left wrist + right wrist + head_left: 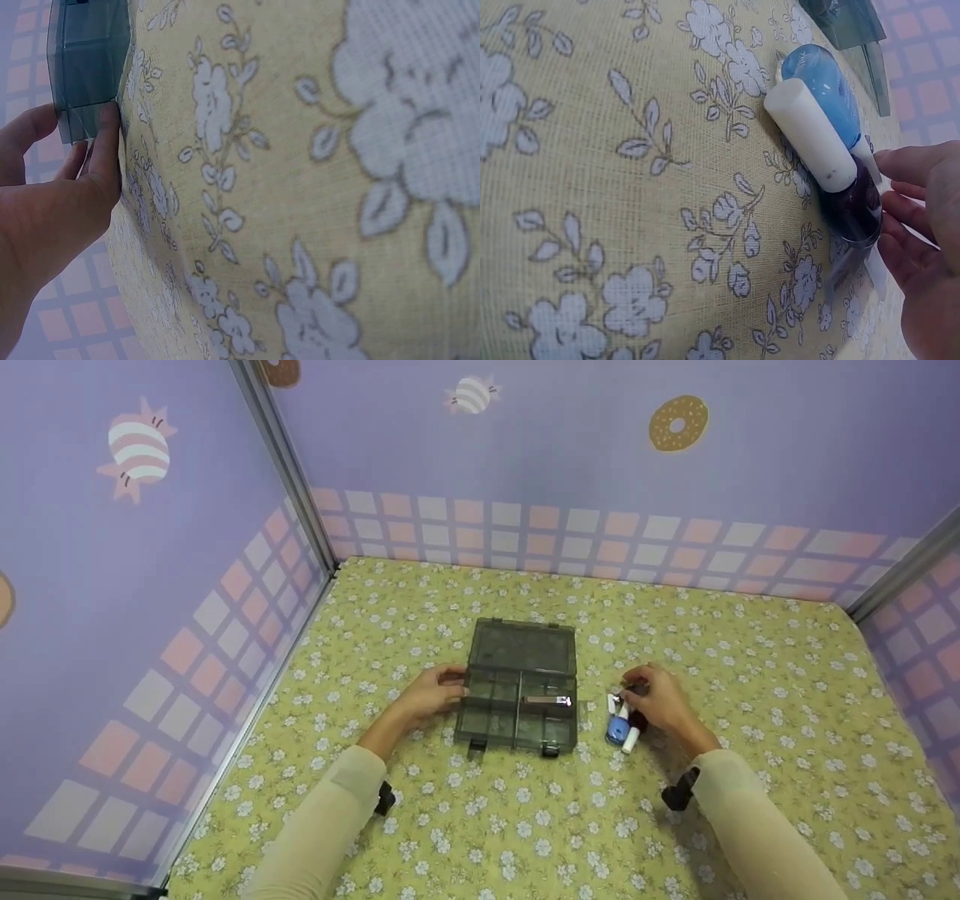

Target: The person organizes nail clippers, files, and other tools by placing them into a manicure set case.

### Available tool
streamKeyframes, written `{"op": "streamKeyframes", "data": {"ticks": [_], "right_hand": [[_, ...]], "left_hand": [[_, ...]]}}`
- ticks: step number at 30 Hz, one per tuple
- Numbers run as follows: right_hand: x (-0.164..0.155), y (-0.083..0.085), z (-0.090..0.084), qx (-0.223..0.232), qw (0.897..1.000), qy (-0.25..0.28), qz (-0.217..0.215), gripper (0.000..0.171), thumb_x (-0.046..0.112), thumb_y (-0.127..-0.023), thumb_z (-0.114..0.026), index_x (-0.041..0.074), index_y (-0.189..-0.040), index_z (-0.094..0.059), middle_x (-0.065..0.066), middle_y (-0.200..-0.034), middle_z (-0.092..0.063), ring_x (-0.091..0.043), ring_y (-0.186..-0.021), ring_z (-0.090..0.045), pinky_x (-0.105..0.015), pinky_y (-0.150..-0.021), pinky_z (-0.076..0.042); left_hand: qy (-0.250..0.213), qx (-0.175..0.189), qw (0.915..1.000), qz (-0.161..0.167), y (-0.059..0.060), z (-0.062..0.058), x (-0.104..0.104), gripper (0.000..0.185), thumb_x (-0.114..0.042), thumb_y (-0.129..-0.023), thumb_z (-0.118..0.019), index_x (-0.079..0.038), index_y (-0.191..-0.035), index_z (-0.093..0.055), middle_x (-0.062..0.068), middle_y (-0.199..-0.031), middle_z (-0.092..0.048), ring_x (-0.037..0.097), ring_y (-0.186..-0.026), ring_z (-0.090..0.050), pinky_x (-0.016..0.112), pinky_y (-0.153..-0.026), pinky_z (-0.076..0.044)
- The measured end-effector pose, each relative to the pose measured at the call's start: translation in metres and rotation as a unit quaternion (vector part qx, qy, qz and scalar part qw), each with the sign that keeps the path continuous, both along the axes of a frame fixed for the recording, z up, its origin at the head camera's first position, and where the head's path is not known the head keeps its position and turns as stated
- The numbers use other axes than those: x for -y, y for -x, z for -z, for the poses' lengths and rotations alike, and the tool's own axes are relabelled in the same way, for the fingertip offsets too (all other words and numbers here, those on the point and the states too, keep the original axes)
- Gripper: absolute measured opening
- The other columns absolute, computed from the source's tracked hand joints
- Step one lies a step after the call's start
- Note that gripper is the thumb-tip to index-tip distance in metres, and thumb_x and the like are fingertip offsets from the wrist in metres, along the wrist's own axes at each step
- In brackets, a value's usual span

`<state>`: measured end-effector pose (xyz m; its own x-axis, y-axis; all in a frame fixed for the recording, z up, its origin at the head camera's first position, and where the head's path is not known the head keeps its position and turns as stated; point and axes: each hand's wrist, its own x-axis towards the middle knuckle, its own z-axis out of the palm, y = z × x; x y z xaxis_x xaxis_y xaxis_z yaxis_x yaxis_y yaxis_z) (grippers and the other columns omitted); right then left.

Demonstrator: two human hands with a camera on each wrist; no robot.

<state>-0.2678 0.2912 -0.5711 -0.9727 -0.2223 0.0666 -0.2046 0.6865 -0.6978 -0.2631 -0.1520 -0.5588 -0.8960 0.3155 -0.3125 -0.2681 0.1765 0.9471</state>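
Observation:
A smoky transparent compartment box (486,727) lies with its lid (523,647) folded back. My left hand (431,691) holds the box's left side, thumb and fingers at its edge (88,71). A nail clipper (546,701) lies across the right compartments. Right of the box, my right hand (664,701) reaches with bent fingers into a small pile. The pile has a blue nail polish bottle (821,86) and a dark red nail polish bottle (855,206) with a white cap (810,135). A small white item (611,703) is by the fingertips. Whether they grip anything is hidden.
A yellow floral cloth (480,825) covers the table. Purple patterned panels (570,457) stand at the back and both sides, joined by metal posts (289,465). Dark wrist mounts (679,789) sit on both sleeves.

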Motion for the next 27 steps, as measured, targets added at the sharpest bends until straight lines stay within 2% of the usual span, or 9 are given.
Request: {"op": "streamKeyframes", "data": {"ticks": [11,14,17,21,27], "right_hand": [[-0.0016,0.0002,-0.0071,0.022,0.997,-0.059,-0.039,0.023,0.004,-0.098,-0.075,-0.003,-0.119,-0.074,-0.021,-0.120,-0.063,-0.039,-0.108,-0.063,-0.058,-0.092,-0.054],[0.0003,-0.0005,-0.0077,0.014,0.996,-0.070,-0.053,0.018,0.004,-0.098,-0.075,-0.002,-0.114,-0.076,-0.018,-0.113,-0.065,-0.035,-0.101,-0.064,-0.055,-0.087,-0.055],[0.0024,-0.0007,-0.0063,-0.003,0.995,-0.079,-0.062,0.010,0.004,-0.097,-0.077,0.000,-0.105,-0.077,-0.014,-0.101,-0.065,-0.028,-0.089,-0.063,-0.047,-0.077,-0.055],[0.0034,-0.0003,-0.0024,-0.022,0.995,-0.078,-0.065,0.005,0.004,-0.096,-0.077,0.001,-0.099,-0.075,-0.012,-0.094,-0.064,-0.024,-0.081,-0.058,-0.040,-0.070,-0.050],[0.0053,-0.0009,0.0017,-0.009,0.998,-0.046,-0.038,0.008,0.007,-0.098,-0.073,0.001,-0.103,-0.072,-0.013,-0.097,-0.067,-0.024,-0.083,-0.060,-0.041,-0.072,-0.051]], "left_hand": [[-0.016,0.000,0.9999,-0.002,0.0010,0.0026,-0.0006,0.056,-0.006,-0.106,-0.063,-0.003,-0.159,-0.044,0.018,-0.158,-0.046,0.033,-0.139,-0.054,0.048,-0.110,-0.051],[-0.013,-0.001,0.9999,0.001,0.0007,0.0019,-0.0001,0.056,-0.006,-0.106,-0.063,-0.004,-0.159,-0.044,0.018,-0.159,-0.046,0.033,-0.139,-0.054,0.048,-0.110,-0.051],[-0.011,0.001,0.9999,0.003,0.0005,0.0011,0.0002,0.056,-0.007,-0.107,-0.063,-0.004,-0.159,-0.044,0.017,-0.159,-0.045,0.032,-0.139,-0.054,0.047,-0.110,-0.051],[-0.014,0.005,0.9999,0.003,0.0000,0.0005,0.0004,0.055,-0.007,-0.107,-0.063,-0.005,-0.158,-0.044,0.017,-0.159,-0.045,0.032,-0.139,-0.054,0.047,-0.109,-0.052],[-0.017,0.004,0.9999,0.001,0.0000,0.0001,0.0007,0.056,-0.007,-0.106,-0.063,-0.004,-0.158,-0.044,0.017,-0.159,-0.046,0.033,-0.138,-0.055,0.048,-0.109,-0.052]]}}
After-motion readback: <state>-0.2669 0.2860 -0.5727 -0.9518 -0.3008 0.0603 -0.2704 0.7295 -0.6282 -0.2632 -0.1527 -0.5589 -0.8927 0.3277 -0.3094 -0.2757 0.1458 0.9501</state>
